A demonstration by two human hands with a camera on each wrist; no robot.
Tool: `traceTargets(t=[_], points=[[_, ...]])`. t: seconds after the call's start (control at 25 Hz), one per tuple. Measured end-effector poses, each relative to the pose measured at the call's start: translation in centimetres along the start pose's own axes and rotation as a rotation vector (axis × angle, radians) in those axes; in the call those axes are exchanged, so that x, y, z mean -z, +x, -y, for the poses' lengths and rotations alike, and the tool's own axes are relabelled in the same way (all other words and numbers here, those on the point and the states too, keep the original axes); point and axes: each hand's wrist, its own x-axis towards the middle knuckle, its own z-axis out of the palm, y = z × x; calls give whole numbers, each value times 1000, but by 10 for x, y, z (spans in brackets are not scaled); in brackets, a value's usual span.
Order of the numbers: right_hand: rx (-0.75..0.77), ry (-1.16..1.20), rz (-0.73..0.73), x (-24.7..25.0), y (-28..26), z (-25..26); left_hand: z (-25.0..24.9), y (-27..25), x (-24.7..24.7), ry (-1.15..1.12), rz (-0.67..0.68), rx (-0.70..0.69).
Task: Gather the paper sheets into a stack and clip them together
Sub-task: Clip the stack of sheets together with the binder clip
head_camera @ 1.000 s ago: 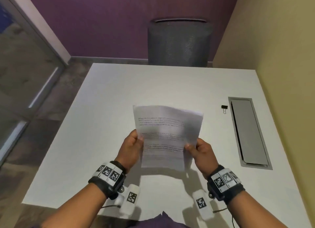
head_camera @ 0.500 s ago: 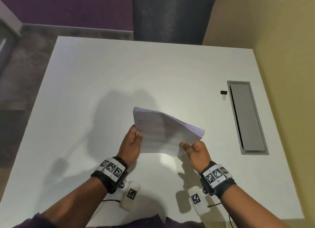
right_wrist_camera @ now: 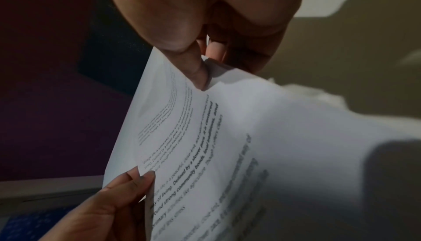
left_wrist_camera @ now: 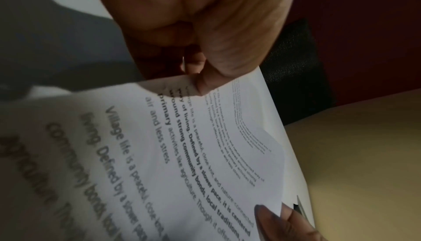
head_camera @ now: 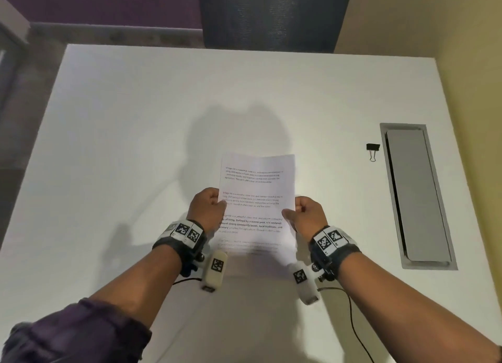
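Above the white surface point(head_camera: 135, 145), both hands hold the gathered sheets point(head_camera: 258, 199) upright by the side edges, the left hand point(head_camera: 207, 209) and right hand point(head_camera: 307, 216) each pinching the paper between thumb and curled fingers point(left_wrist_camera: 193, 65). Gathering looks done; clipping is left, since the clip point(head_camera: 372, 150) lies untouched, well apart to the right beside a grey hatch point(head_camera: 415, 194).
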Motion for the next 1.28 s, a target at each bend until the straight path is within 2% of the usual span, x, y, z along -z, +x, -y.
traceTargets(t=[0.12,0.2,0.32,0.44,0.52,0.56,0.68,0.8,0.88,1.08,1.28], points=[[-11,-6,-45,-2,19,-4,2,13,-11,162,-92,-78],[20,-37,-85,-4,25,-4,3,19,-12,223,-107,-112],[86,-149,-125,-4,26,-4,3,24,-15,244,-115,-87],[188,-247,-84,-1,27,-11,2,24,-13,204,-112,-49],[231,-289,-61,3,29,-17,1,26,-7,256,-99,-55],[247,-325,-75,7,30,-19,1,27,-3,345,-90,-65],[234,-450,-186,32,38,-25,5,32,17,829,-15,-54],[198,-599,-250,69,52,-9,16,44,38,1075,141,-3],[202,-723,-269,91,67,4,25,50,41,1199,212,-45],[56,-799,-247,119,99,30,27,46,36,1169,189,-42],[-18,-921,-205,131,117,41,30,52,36,1164,206,-47]])
